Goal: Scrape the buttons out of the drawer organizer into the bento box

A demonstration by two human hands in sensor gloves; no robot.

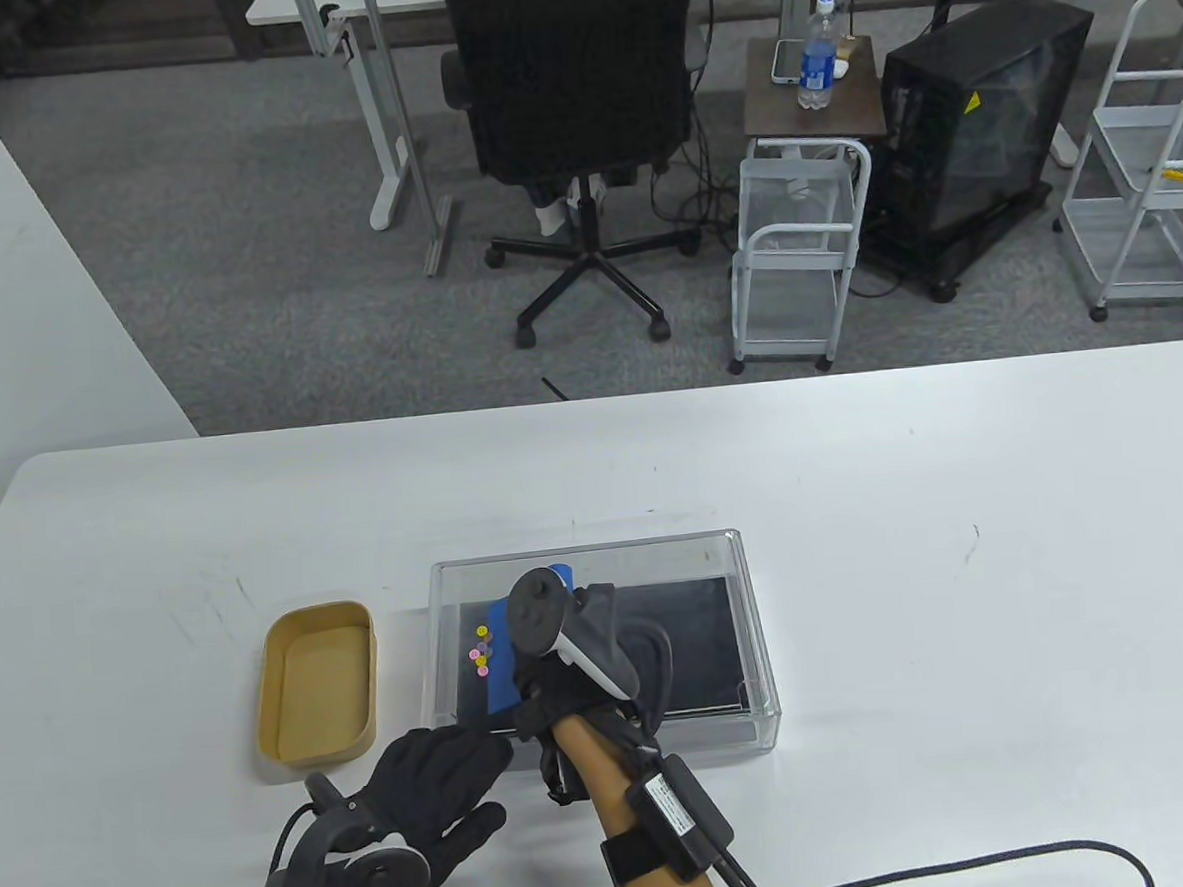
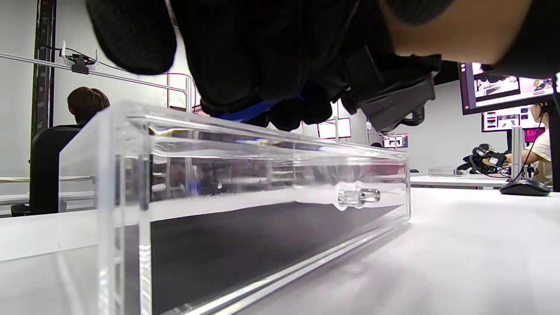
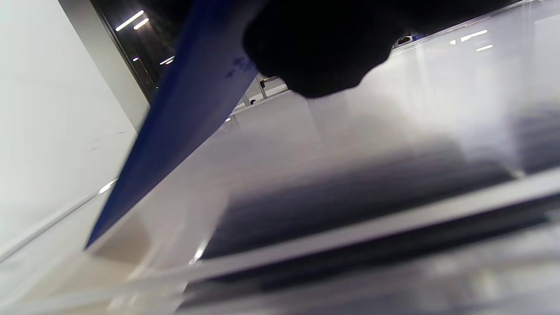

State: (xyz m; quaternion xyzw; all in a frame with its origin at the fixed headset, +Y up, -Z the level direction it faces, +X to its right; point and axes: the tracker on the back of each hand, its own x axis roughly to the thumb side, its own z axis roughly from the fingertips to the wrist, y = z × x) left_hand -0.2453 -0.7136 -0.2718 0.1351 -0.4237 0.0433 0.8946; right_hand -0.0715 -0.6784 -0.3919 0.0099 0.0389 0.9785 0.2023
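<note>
Inside clear acrylic organizer [image 1: 753, 634]: right hand [image 1: 584, 654] grips flat blue scraper [image 1: 500, 659]; left hand [image 1: 422, 784] spread.

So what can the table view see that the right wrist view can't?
Only the table view shows the buttons bunched at the left end inside the clear organizer, the tan bento box left of it, and the left hand by the organizer's near edge.

Only the right wrist view shows the underside of the scraper, slanting down to the lower left, with a fingertip on it.

Both show the blue scraper, the right hand holding it, and the organizer.
</note>
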